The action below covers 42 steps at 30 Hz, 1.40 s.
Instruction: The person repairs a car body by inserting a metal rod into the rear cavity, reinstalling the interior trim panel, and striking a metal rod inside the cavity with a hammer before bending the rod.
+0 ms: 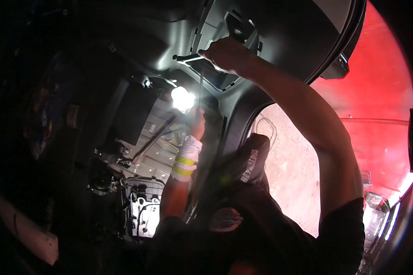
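The right hand is clenched round a handle that juts left from the fist, its long axis nearly level, by the trim panel. The left hand is farther, lower, beside a lit lamp; its grip is unclear.

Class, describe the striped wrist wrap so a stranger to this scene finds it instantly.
From the red surface at the right, cross left to the glaring white light. Just below it, the left hand leads down to the wrist wrap: white with two yellow-green bands, whereas the right forearm is bare.
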{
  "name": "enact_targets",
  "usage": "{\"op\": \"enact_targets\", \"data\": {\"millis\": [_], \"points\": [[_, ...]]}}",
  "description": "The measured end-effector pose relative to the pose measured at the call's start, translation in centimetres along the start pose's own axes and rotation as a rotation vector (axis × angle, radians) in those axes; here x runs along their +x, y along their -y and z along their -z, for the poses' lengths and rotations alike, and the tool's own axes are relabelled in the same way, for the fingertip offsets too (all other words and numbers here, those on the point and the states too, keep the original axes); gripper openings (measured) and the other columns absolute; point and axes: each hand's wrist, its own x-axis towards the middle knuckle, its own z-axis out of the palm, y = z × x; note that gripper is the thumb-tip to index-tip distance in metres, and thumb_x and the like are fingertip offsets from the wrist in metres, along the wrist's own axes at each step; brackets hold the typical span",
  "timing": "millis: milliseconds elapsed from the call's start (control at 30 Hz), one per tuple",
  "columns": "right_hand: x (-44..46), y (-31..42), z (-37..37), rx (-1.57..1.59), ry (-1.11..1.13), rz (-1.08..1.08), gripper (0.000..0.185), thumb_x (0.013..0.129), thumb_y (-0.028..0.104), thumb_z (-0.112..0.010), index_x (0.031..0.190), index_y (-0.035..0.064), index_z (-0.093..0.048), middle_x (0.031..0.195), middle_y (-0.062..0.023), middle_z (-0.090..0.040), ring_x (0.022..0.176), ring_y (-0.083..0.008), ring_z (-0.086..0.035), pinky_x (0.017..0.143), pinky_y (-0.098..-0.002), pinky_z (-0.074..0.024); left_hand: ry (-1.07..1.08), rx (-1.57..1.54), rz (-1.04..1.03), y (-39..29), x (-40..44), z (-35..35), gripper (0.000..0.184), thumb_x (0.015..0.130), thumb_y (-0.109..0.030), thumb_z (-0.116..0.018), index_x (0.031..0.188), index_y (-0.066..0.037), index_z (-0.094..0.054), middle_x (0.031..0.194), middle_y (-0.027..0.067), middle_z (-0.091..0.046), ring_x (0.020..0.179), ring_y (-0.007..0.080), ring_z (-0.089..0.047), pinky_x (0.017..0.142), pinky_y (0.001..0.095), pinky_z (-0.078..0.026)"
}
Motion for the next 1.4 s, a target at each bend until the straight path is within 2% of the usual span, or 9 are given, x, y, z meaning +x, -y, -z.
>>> {"op": "enact_targets", "data": {"millis": [200,300,433,533,600,1033,1133,1300,1400], "points": [[1.6,-2.0,-1.2,-0.233,0.227,0.099,0.017,0.083,0.019,-0.067,0.099,0.0153,-0.073,0.096,-0.007,-0.073,0.093,-0.0253,-0.071,0.076,-0.0409,-0.0573,0.037,0.044,-0.021,-0.5,-0.7,-1.4,0.021,0.1,-0.019,-0.05,0.085,-0.007,-0.057,0.071,0.0025,-0.054,0.053,0.0125,-0.049,0.05,0.0314,-0.041],[1.1,-2.7,-0.1,-0.196,0.169,0.113,0.015,0.082,0.018,-0.065,0.094,0.0155,-0.073,0.089,-0.008,-0.072,0.088,-0.0278,-0.071,0.076,-0.0414,-0.0569,-0.023,0.507,-0.255,2.6,0.6,-1.4,0.02,0.101,-0.019,-0.047,0.09,-0.006,-0.057,0.073,0.0057,-0.058,0.06,0.0165,-0.054,0.057,0.0354,-0.044],[1.2,-2.8,-0.8,-0.004,0.03,0.023,0.02,0.088,0.027,-0.058,0.095,0.0154,-0.073,0.088,-0.0103,-0.071,0.086,-0.0301,-0.069,0.073,-0.0463,-0.0545,0.061,0.409,0.231,1.0,0.4,0.7,0.02,0.101,-0.026,-0.054,0.107,-0.007,-0.057,0.085,0.008,-0.063,0.077,0.0189,-0.06,0.069,0.0322,-0.047],[1.2,-0.7,-1.5,0.053,0.029,-0.059,0.023,0.093,0.028,-0.053,0.093,0.0156,-0.073,0.085,-0.01,-0.07,0.084,-0.0304,-0.069,0.071,-0.0451,-0.0542,0.156,-0.105,0.15,5.8,3.1,3.9,0.019,0.1,-0.027,-0.054,0.097,-0.008,-0.059,0.058,-0.0029,-0.046,0.041,0.0083,-0.039,0.034,0.0256,-0.03],[1.4,0.0,-3.0,0.125,0.057,-0.121,0.019,0.092,0.023,-0.054,0.094,0.0155,-0.072,0.082,-0.0088,-0.068,0.084,-0.0278,-0.07,0.07,-0.0421,-0.055,0.025,-0.042,0.055,5.4,2.2,2.2,0.017,0.1,-0.025,-0.054,0.097,-0.008,-0.058,0.056,-0.004,-0.042,0.038,0.0074,-0.036,0.032,0.025,-0.026],[0.8,-0.6,-7.0,0.278,-0.1,-0.202,0.019,0.09,0.019,-0.057,0.093,0.0131,-0.074,0.084,-0.0109,-0.069,0.086,-0.0256,-0.07,0.071,-0.0407,-0.0557,-0.037,0.389,-0.389,9.9,4.1,2.9,0.02,0.097,-0.024,-0.054,0.088,-0.006,-0.057,0.059,-0.0041,-0.042,0.046,0.0057,-0.036,0.041,0.023,-0.027],[-1.0,-0.4,-8.9,0.452,-0.154,-0.246,0.034,0.09,0.015,-0.054,0.123,0.0152,-0.064,0.083,-0.0135,-0.07,0.087,-0.0265,-0.07,0.072,-0.0401,-0.0562,-0.077,0.224,-0.3,6.7,2.0,0.8,0.02,0.095,-0.023,-0.055,0.086,-0.005,-0.058,0.061,-0.0033,-0.043,0.052,0.0064,-0.041,0.047,0.0233,-0.031],[-5.1,2.2,-7.4,0.605,-0.104,-0.384,0.023,0.087,0.018,-0.059,0.107,0.0082,-0.064,0.091,-0.0155,-0.066,0.08,-0.0294,-0.067,0.073,-0.0399,-0.0543,-0.096,0.353,-0.49,13.1,5.0,2.0,0.022,0.096,-0.025,-0.055,0.09,-0.004,-0.059,0.063,-0.0026,-0.046,0.054,0.007,-0.043,0.049,0.0238,-0.033],[-7.2,4.3,-5.0,0.392,0.062,-0.368,0.036,0.087,0.013,-0.058,0.123,0.0154,-0.063,0.087,-0.0144,-0.068,0.079,-0.0311,-0.068,0.07,-0.0419,-0.0554,-0.038,0.07,-0.011,8.0,4.0,1.1,0.02,0.096,-0.025,-0.056,0.096,-0.005,-0.06,0.065,-0.0023,-0.048,0.053,0.0065,-0.044,0.047,0.0234,-0.034]]}}
